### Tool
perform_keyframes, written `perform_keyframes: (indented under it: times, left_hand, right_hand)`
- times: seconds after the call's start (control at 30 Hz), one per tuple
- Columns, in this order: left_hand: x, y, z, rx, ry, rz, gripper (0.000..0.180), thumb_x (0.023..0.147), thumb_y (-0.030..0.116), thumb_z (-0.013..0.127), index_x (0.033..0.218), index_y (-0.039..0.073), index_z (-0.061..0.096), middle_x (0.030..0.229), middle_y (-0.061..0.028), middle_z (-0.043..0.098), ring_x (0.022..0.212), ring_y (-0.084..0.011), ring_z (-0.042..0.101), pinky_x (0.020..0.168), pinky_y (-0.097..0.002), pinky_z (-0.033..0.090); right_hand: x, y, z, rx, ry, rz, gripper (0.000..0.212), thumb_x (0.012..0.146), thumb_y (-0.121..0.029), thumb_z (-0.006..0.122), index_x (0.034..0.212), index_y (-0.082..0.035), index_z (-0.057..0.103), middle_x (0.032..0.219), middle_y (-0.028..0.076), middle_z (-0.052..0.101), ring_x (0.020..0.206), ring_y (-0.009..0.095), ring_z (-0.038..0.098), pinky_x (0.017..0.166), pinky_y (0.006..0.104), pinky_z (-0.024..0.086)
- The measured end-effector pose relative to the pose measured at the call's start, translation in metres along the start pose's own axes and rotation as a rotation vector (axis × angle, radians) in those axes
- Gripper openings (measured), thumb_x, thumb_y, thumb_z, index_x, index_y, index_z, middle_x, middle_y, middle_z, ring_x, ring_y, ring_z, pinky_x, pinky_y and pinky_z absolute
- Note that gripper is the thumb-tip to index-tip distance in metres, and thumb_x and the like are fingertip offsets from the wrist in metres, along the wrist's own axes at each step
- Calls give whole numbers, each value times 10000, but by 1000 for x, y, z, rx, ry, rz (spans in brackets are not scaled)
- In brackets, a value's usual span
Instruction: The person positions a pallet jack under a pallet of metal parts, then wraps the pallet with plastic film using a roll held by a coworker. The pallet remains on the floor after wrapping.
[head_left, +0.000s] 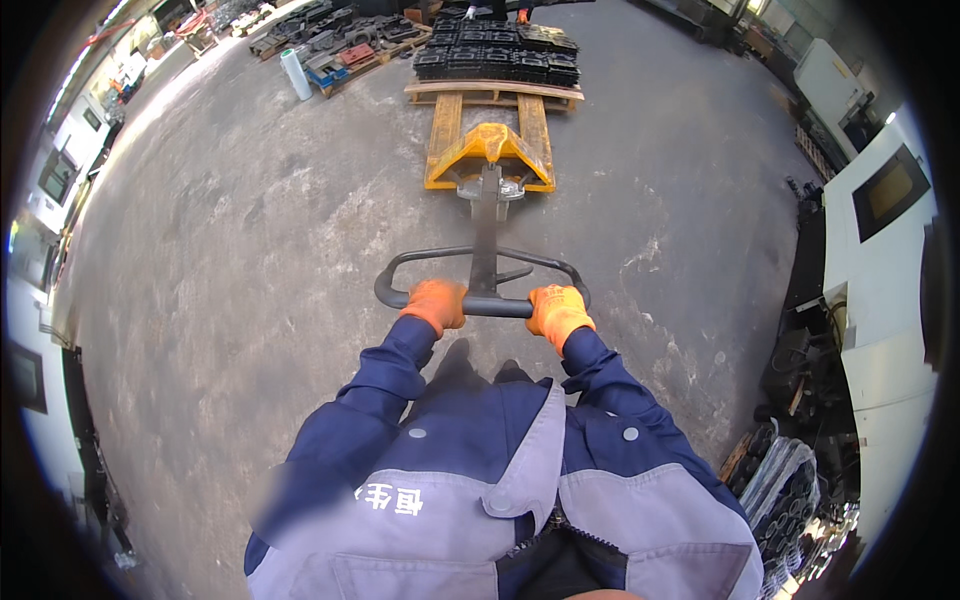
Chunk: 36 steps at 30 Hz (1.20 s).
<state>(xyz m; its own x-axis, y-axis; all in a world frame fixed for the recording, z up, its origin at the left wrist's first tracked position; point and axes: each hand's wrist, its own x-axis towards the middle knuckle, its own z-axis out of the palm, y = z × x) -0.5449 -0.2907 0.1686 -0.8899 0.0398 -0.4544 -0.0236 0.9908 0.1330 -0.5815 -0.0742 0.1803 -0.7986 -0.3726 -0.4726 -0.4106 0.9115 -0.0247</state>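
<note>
Nearest the camera, a blue and grey work jacket [500, 500] is filling the lower frame, and both sleeves are extending toward 12 o'clock. At the sleeve ends, the left hand [437, 303] and the right hand [558, 314], each in an orange glove, are gripping the lower crossbar of the black loop handle [480, 280] of a yellow pallet jack [490, 155]; the fingers of both hands are curled fully around the bar, left hand at the 9 o'clock end, right hand at the 3 o'clock end. The tiller is running from the handle toward 12 o'clock to the jack's pump housing, and the forks are sitting under a wooden pallet [495, 92] stacked with dark moulded parts [498, 50]. Judged from this posture, the step in hand is moving the loaded jack by its handle across the concrete floor [250, 250]; whether the load is being pulled or pushed cannot be told. The next move appears to call for a steady two-handed grip, a straight tiller and attention to clearance, since white machine cabinets [880, 250] are standing at 3 o'clock, a second pallet of parts [335, 45] at 11 o'clock, and a white roll [296, 74] just beside it.
</note>
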Motion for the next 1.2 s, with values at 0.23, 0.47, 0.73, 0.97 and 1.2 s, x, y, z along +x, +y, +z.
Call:
perform_keyframes:
  times: [0.23,0.47,0.73,0.97,1.2]
  left_hand:
    - [2,15,-6,-15,-4,-22,335,732,211,694,1066,191,713,1026,-117,725,1020,-337,679,883,-458,531]
    - [-1,15,4,12,76,-35,344,772,222,691,1116,218,704,1083,-110,719,1069,-326,669,905,-459,518]
    - [-17,-19,19,113,141,-3,316,856,221,638,1166,194,691,1171,-87,697,1126,-306,648,919,-422,523]
    - [-22,-49,28,83,58,30,265,853,178,638,1103,200,722,1146,-83,707,1135,-297,650,919,-433,527]
    - [1,-82,-72,27,-18,108,278,760,206,684,1032,188,737,1052,-120,721,1042,-333,678,868,-464,542]
  right_hand:
    - [3,14,-8,-44,-29,-32,303,806,-296,674,1075,-168,728,1079,89,734,1052,258,690,888,401,524]
    - [4,8,2,-64,39,18,316,772,-269,678,1072,-181,723,1084,81,732,1037,259,692,885,394,534]
    - [8,-36,33,-59,162,73,353,741,-232,724,1091,-180,728,1099,85,728,1045,276,689,887,398,535]
    - [-2,-69,49,-23,104,147,298,752,-218,713,1047,-184,737,1043,101,734,1028,263,691,882,374,530]
    - [24,-77,-54,-12,-22,104,285,731,-331,683,961,-169,731,971,107,735,972,272,694,854,368,531]
